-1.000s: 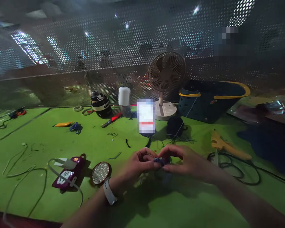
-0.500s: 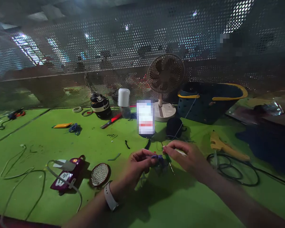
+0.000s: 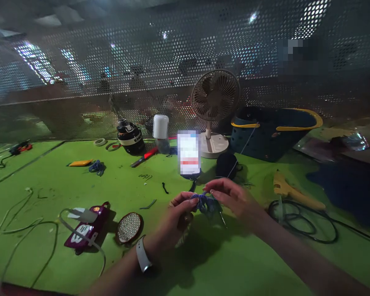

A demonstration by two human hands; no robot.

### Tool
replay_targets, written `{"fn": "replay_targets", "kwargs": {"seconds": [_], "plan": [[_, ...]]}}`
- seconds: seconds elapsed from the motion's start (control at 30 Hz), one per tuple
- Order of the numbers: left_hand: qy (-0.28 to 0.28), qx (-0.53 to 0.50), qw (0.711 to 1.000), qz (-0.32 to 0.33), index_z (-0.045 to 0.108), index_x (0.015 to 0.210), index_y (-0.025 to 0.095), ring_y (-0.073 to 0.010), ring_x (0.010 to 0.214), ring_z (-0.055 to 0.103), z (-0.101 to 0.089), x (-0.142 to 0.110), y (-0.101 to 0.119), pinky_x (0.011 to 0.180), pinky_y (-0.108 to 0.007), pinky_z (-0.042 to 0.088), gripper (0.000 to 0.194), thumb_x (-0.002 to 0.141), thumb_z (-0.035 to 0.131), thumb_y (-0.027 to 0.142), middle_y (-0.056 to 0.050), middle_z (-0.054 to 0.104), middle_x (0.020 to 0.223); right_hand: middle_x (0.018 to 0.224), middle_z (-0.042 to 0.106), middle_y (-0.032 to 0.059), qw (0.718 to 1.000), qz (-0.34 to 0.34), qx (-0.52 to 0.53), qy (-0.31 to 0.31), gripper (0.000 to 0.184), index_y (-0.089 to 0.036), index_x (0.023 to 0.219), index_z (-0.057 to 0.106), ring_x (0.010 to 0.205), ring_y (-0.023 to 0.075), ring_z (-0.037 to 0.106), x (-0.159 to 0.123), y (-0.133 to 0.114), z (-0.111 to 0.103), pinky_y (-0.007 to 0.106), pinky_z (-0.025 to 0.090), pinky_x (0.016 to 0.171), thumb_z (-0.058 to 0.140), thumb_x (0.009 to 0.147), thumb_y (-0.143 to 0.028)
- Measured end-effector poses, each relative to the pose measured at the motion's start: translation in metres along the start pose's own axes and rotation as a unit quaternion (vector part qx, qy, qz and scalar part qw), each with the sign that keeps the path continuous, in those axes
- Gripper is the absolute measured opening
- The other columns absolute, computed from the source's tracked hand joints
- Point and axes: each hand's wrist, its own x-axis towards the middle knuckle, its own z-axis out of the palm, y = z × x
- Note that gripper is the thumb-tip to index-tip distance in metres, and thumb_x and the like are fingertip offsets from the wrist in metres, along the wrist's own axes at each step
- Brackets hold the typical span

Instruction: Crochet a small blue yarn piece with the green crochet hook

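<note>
A small piece of blue-purple crochet work (image 3: pixel 206 203) is held up between my two hands above the green table. My left hand (image 3: pixel 181 209), with a white watch band at the wrist, pinches its left edge. At the piece's top edge, the thumb and forefinger of my right hand (image 3: pixel 231 197) are closed on the yarn. A thin metal shaft, seemingly a crochet hook (image 3: pixel 223 220), sticks out below my right hand; its other end is hidden. Behind my hands sits a dark ball of yarn (image 3: pixel 226 165), with a strand running up to the basket.
Behind stand a lit phone (image 3: pixel 189 153), a fan (image 3: pixel 215 96) and a dark basket (image 3: pixel 259 139) with yellow handles. On the right lies a yellow glue gun (image 3: pixel 296 193) with its cord. A purple power bank (image 3: pixel 88 228) with cables and a round studded disc (image 3: pixel 129 228) lie left.
My right hand drew away from the crochet piece with the hook showing, then came back to its top edge. The piece has turned and more of it shows now.
</note>
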Motion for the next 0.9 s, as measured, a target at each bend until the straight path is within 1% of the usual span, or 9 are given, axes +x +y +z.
{"fn": "replay_targets", "kwargs": {"seconds": [0.1, 0.17, 0.23, 0.33, 0.43, 0.5, 0.67, 0.8, 0.9], "plan": [[0.010, -0.013, 1.000, 0.007, 0.069, 0.078, 0.016, -0.0022, 0.050, 0.042, -0.002, 0.003, -0.002, 0.042, -0.013, 0.029, 0.022, 0.063, 0.085, 0.021, 0.003, 0.061, 0.069, 0.086, 0.068, 0.0030, 0.999, 0.001, -0.053, 0.011, 0.029, -0.020, 0.087, 0.063, 0.080, 0.0182, 0.064, -0.001, 0.005, 0.003, 0.032, 0.052, 0.071, 0.055, 0.090, -0.048], [0.010, -0.020, 1.000, 0.013, 0.070, 0.078, 0.016, -0.0019, 0.051, 0.042, -0.003, 0.004, -0.003, 0.042, -0.012, 0.029, 0.022, 0.063, 0.085, 0.021, 0.004, 0.061, 0.070, 0.085, 0.067, 0.0035, 0.995, -0.023, -0.084, 0.045, 0.028, -0.020, 0.082, 0.061, 0.080, 0.0191, 0.063, 0.000, 0.008, 0.005, 0.034, 0.052, 0.072, 0.055, 0.090, -0.046], [0.008, -0.024, 0.999, 0.019, 0.071, 0.079, 0.016, -0.0016, 0.052, 0.043, -0.004, 0.005, -0.004, 0.043, -0.012, 0.030, 0.022, 0.064, 0.085, 0.021, 0.004, 0.061, 0.071, 0.103, 0.067, 0.0068, 0.994, -0.045, -0.080, 0.062, 0.022, -0.022, 0.098, 0.062, 0.096, 0.0221, 0.064, 0.001, 0.008, 0.005, 0.038, 0.053, 0.083, 0.060, 0.087, -0.040], [0.008, -0.024, 0.999, 0.023, 0.071, 0.080, 0.017, -0.0019, 0.053, 0.044, -0.003, 0.003, -0.002, 0.045, -0.012, 0.032, 0.022, 0.064, 0.085, 0.020, 0.004, 0.062, 0.071, 0.125, 0.060, 0.0113, 0.998, -0.038, -0.024, 0.036, 0.047, -0.024, 0.130, 0.048, 0.113, 0.0241, 0.060, 0.000, 0.005, 0.006, 0.044, 0.051, 0.094, 0.060, 0.086, -0.035], [0.015, -0.020, 0.999, 0.019, 0.071, 0.081, 0.017, -0.0027, 0.053, 0.044, 0.000, 0.000, 0.000, 0.046, -0.013, 0.034, 0.022, 0.064, 0.085, 0.019, 0.004, 0.063, 0.072, 0.112, 0.066, 0.0093, 1.000, -0.008, -0.007, 0.000, 0.051, -0.024, 0.133, 0.046, 0.103, 0.0231, 0.065, -0.004, 0.001, 0.009, 0.043, 0.053, 0.088, 0.061, 0.087, -0.037], [0.016, -0.019, 0.999, 0.021, 0.070, 0.081, 0.017, -0.0031, 0.054, 0.046, 0.001, -0.001, 0.001, 0.046, -0.013, 0.035, 0.023, 0.064, 0.086, 0.020, 0.003, 0.063, 0.073, 0.105, 0.068, 0.0058, 0.999, -0.009, -0.044, 0.010, 0.052, -0.026, 0.131, 0.048, 0.098, 0.0224, 0.065, -0.007, 0.001, 0.011, 0.042, 0.053, 0.087, 0.066, 0.084, -0.037], [0.019, -0.008, 0.999, 0.033, 0.070, 0.083, 0.018, -0.0040, 0.058, 0.052, 0.000, 0.001, -0.002, 0.048, -0.013, 0.038, 0.024, 0.065, 0.085, 0.021, 0.003, 0.064, 0.072, 0.101, 0.070, 0.0031, 0.980, -0.086, -0.174, 0.050, 0.019, -0.026, 0.107, 0.065, 0.097, 0.0214, 0.065, -0.013, -0.002, 0.014, 0.040, 0.052, 0.087, 0.059, 0.090, -0.028], [0.021, -0.019, 0.999, 0.034, 0.070, 0.081, 0.016, -0.0055, 0.059, 0.055, 0.002, 0.000, -0.002, 0.051, -0.015, 0.041, 0.023, 0.063, 0.086, 0.018, 0.002, 0.066, 0.071, 0.098, 0.071, 0.0051, 0.955, -0.175, -0.235, 0.049, 0.019, -0.022, 0.106, 0.067, 0.094, 0.0210, 0.066, -0.013, -0.002, 0.016, 0.039, 0.052, 0.084, 0.055, 0.091, -0.021], [0.027, -0.024, 0.999, 0.036, 0.070, 0.080, 0.016, -0.0063, 0.061, 0.057, 0.005, -0.003, 0.000, 0.054, -0.015, 0.043, 0.025, 0.062, 0.086, 0.018, 0.002, 0.068, 0.073, 0.095, 0.072, 0.0050, 0.961, -0.158, -0.224, 0.046, 0.018, -0.021, 0.103, 0.068, 0.090, 0.0213, 0.067, -0.013, 0.000, 0.017, 0.039, 0.054, 0.081, 0.057, 0.089, -0.021]]}}
